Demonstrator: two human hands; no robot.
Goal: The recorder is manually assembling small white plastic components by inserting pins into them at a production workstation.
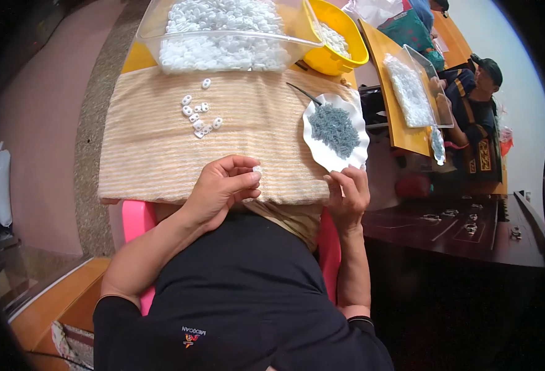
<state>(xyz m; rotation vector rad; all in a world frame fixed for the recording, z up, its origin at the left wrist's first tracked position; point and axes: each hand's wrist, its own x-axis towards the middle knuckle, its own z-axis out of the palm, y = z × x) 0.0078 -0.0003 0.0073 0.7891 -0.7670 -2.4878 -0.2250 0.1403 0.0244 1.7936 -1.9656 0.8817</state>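
Observation:
My left hand [226, 185] pinches a small white plastic piece [257, 169] between thumb and forefinger above the near edge of the striped cloth. My right hand [349, 193] is closed, its fingertips by the near rim of a white scalloped dish [310, 147]; whatever lies between them, if anything, cannot be made out. A heap of small grey-blue clear pieces [334, 130] fills the dish, and a thin dark stick [303, 93] leans on its far left rim. Several white oval pieces with two holes [196, 117] lie loose on the cloth, farther off and left of my left hand.
At the far edge stands a clear tub [152, 46] full of white pieces. Beside it is a yellow basin [357, 52] with more. The striped cloth [142, 161] covers my work surface. To the right, another person [470, 105] sits at a wooden table [408, 137] with another tub.

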